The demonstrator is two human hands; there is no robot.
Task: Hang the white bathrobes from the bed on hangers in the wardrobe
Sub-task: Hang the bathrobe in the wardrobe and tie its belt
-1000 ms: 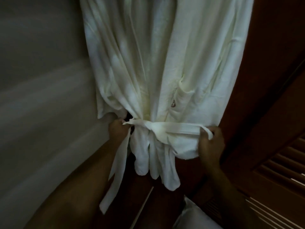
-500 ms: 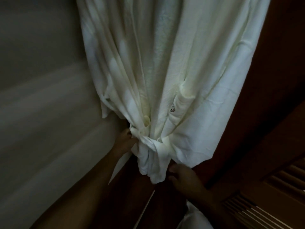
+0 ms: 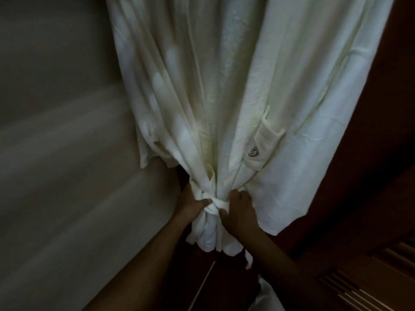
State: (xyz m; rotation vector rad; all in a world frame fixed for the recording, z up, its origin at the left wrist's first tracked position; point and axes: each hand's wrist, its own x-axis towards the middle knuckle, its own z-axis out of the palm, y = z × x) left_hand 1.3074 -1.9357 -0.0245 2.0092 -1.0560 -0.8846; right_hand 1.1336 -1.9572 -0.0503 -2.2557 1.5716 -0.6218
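Bathrobe [image 3: 258,97] in wardrobe [image 3: 393,153], left hand [image 3: 190,205], right hand [image 3: 240,212] gripping belt [image 3: 216,204].

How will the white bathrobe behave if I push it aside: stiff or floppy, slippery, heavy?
Probably floppy: the bathrobe hangs in long soft folds and bunches tightly where the belt cinches it between the left hand and right hand. Likely not slippery: its surface looks matte and textured. Perhaps fairly heavy: much cloth hangs here.

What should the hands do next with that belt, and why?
Probably pull the belt ends apart to snug the knot. The left hand and right hand each grip it beside the crossing, which wraps the gathered lower part of the hanging robe.
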